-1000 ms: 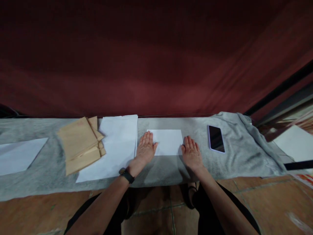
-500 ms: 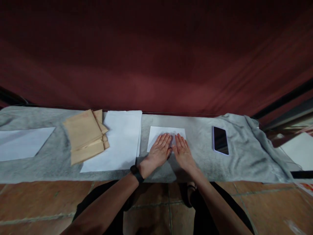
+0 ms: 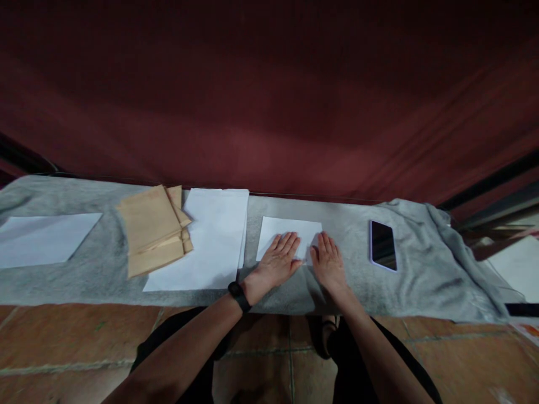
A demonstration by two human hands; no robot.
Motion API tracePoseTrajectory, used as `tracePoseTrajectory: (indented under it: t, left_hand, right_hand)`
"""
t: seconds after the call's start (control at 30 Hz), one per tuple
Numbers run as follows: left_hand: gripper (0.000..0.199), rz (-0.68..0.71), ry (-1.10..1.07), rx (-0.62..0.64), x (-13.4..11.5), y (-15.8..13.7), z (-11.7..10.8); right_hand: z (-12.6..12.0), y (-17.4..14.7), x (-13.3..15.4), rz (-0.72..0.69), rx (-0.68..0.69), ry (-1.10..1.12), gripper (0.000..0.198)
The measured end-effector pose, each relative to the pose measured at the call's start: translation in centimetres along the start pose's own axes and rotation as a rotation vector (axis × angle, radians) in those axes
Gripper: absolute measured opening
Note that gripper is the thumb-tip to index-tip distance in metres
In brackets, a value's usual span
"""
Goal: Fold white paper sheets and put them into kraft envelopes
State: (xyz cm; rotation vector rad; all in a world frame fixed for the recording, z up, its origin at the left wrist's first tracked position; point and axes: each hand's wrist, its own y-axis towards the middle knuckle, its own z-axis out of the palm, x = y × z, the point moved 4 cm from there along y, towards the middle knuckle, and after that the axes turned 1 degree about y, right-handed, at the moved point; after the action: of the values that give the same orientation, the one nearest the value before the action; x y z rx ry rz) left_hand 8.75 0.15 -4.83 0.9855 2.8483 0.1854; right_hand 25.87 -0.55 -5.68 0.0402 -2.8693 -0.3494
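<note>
A small white rectangle of paper [image 3: 290, 225], perhaps folded, lies flat on the grey cloth in front of me. My left hand [image 3: 280, 257] rests palm down across its lower middle, fingers stretched out and thumb apart. At the paper's right edge, my right hand [image 3: 329, 260] lies flat with its fingers extended and close together. Neither hand grips anything. Part of the paper's lower edge is hidden beneath my hands. To the left, a stack of larger white sheets [image 3: 214, 241] lies partly under several brown paper envelopes [image 3: 151, 221].
Grey cloth [image 3: 353, 286] covers the long, narrow surface. A phone [image 3: 383, 245] lies right of my hands, and another white sheet [image 3: 42, 241] at the far left. A dark red wall [image 3: 269, 123] rises along the back edge. Below is a tiled floor [image 3: 458, 359].
My hands have moved apart. The right one slid rightward to the paper's edge, uncovering the middle, while the left stayed nearly in place. The whole view shifted slightly.
</note>
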Motion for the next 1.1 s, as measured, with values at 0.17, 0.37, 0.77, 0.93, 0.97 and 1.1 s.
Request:
tracePoseTrajectory:
  t: [0.17,0.37,0.77,0.93,0.97,1.1]
  left_hand:
    - [0.066,0.004,-0.009,0.001,0.0,0.0,-0.1]
    - [0.067,0.007,-0.002,-0.03,0.1,0.0,0.4]
    - [0.079,-0.059,-0.178,-0.05,0.2,0.8,-2.0]
    - [0.086,-0.161,-0.343,-0.184,-0.6,1.4,-4.1]
    - [0.084,-0.196,-0.397,-0.226,-0.6,1.5,-4.5]
    - [0.061,-0.339,-0.79,-0.378,0.1,2.1,-5.7]
  right_hand:
    - [-1.8,1.0,-1.4,0.143,-0.026,0.068,0.049]
    - [-2.2,1.4,-2.2,0.299,0.061,0.203,0.034]
    - [-4.8,4.1,-3.5,0.423,0.045,0.766,0.037]
    - [-8.7,4.4,-1.3,0.38,-0.05,1.132,0.039]
    - [-9.4,4.3,-0.5,0.338,-0.038,1.172,0.038]
    - [-10.6,4.0,2.1,0.177,-0.001,1.284,0.035]
